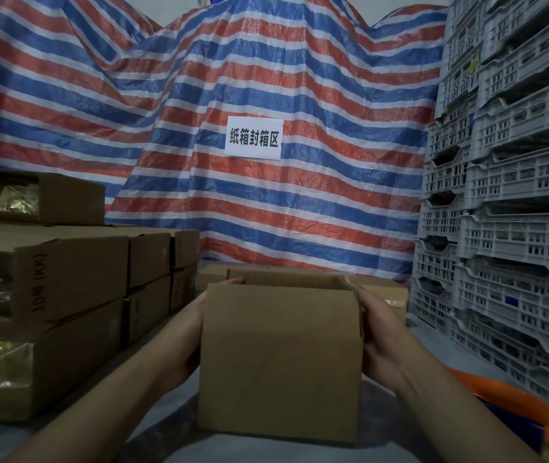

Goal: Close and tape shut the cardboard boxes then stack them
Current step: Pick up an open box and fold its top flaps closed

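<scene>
Cardboard box point(280, 359) held between two hands, its top open.

Left hand point(188, 332) and right hand point(378, 335) press its two sides, fingers curled over the top corners. At 9 o'clock stand stacked cardboard cartons point(66, 289), at least six; at 3 o'clock grey plastic crates point(513, 228); at 12 o'clock a striped tarp point(266, 78) with one white sign point(254, 138).

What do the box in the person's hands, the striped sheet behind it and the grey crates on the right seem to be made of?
The plain brown box looks like matte cardboard, with a folded edge. The red, white and blue striped sheet seems woven plastic tarpaulin: crinkled, faintly shiny. The stacked grey slotted crates look like moulded hard plastic.
</scene>
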